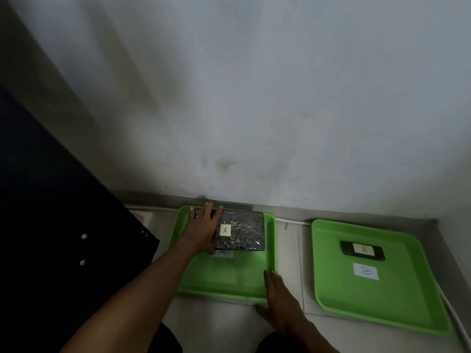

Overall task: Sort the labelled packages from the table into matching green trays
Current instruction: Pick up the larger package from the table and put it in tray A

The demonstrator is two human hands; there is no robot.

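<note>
Two green trays lie on the pale floor by the wall. The left tray [224, 273] carries an "A" tag, partly covered by a dark plastic-wrapped package marked A [242, 231] lying at its far end. My left hand [204, 229] grips the left end of that package, fingers over its top. My right hand [279, 299] rests flat, fingers apart, on the near right corner of this tray. The right tray [377, 299] has a "B" tag and a small dark package marked B [362, 249] lying in its far part.
A grey wall [254, 98] rises right behind the trays. A dark panel with metal studs [63, 212] stands on the left, close to the left tray. A white cable [293, 221] runs along the floor between the trays.
</note>
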